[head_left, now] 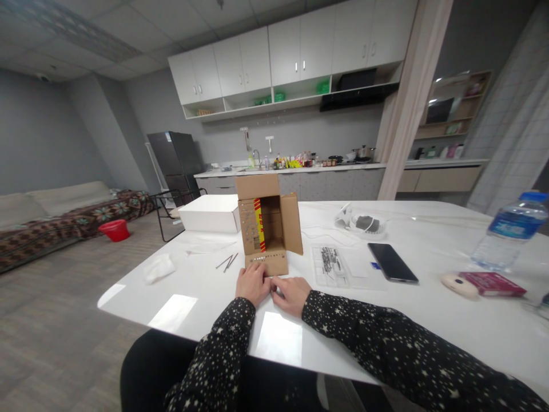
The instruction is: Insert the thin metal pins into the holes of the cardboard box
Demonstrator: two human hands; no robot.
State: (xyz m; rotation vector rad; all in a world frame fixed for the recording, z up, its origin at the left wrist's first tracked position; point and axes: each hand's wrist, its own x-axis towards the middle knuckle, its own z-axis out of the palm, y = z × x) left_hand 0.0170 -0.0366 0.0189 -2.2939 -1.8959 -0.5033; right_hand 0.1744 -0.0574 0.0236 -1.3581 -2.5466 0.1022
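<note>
An opened cardboard box (pixel 272 220) faces me on the white table, its flaps spread. Small shiny bits dot its left flap, next to a yellow and red tape strip (pixel 259 225), and a row of them lines the lower flap (pixel 274 264). My left hand (pixel 253 284) rests on that lower flap with its fingers laid out over the cardboard. Close beside it, my right hand (pixel 292 294) is curled at the flap's front edge, thumb and fingers drawn together; whatever lies between them is too small to make out. Right of the box lies a clear compartment case (pixel 330 266) with metal pieces.
Tweezer-like tools (pixel 228 262) and a crumpled white tissue (pixel 158 268) lie left. Behind them sits a white box (pixel 210 213). To the right are a phone (pixel 392 262), a white cable bundle (pixel 364 224), a maroon box (pixel 493 284) and a water bottle (pixel 508 234).
</note>
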